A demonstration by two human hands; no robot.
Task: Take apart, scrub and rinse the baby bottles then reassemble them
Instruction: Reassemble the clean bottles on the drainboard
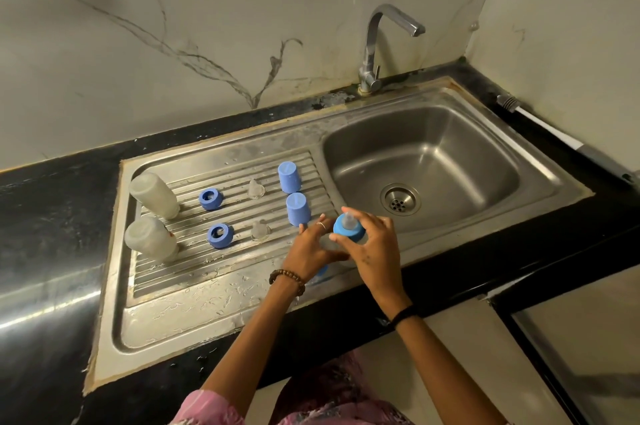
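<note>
My left hand (pixel 311 248) grips the clear body of a baby bottle (pixel 329 243) above the sink's front edge. My right hand (pixel 372 244) curls round its blue collar (pixel 348 227), which carries a clear teat. On the draining board stand two upturned bottle bodies (pixel 154 194) (pixel 150 239), two blue collars (pixel 210 199) (pixel 219 235), two clear teats (pixel 255 189) (pixel 260 230) and two blue caps (pixel 289 177) (pixel 298 209). A blue piece (pixel 322 271) shows under my left wrist, mostly hidden.
The steel sink basin (pixel 450 161) lies to the right, with its drain (pixel 400 199) and a tap (pixel 374 44) behind. A bottle brush (pixel 540 123) lies on the black counter at the far right. A marble wall stands behind.
</note>
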